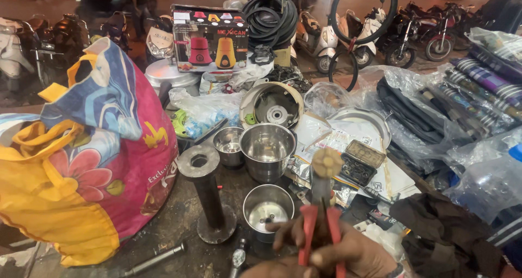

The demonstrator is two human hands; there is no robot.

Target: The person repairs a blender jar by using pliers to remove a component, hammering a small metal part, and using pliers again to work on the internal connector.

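My right hand [361, 253] is wrapped around the red handles of a pair of pliers [308, 229], low in the middle of the view. The pliers point upward, and their jaws clamp a short dark shaft topped with a tan, toothed coupler [327, 162]. My left hand [269, 268] shows only as a sliver at the bottom edge, just under the handles, and its grip is hidden. A small steel jar [266, 206] with a blade hub inside stands just left of the pliers.
Two more steel jars [267, 147] [229, 144] stand behind, beside an iron post on a round base [206, 186]. A colourful cloth bag [98, 147] fills the left. An upturned mixer base [272, 106], an appliance box [209, 36], a parts tin [361, 161] and plastic-wrapped fabrics [478, 87] crowd the bench.
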